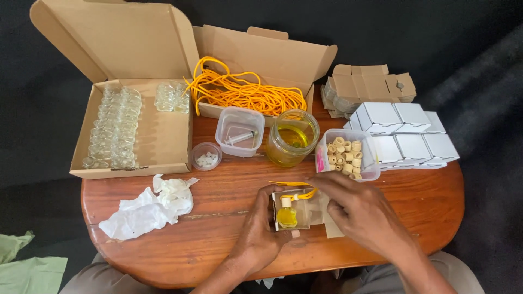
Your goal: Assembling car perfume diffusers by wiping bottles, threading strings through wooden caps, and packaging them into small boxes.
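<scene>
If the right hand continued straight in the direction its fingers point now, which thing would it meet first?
The right hand points up and to the left, so it would probably first meet the glass jar of yellow liquid, though depth is hard to judge.

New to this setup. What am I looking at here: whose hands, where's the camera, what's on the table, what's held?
No machine: one person's bare hands, filmed from a camera on their head looking down. The left hand steadies a small open box holding a little bottle of yellow liquid; the right hand works at the box's top by an orange cord. On the round wooden table: a carton of empty glass bottles, orange cords, a jar of yellow liquid, a tub of wooden caps, folded white boxes, crumpled tissue.
</scene>
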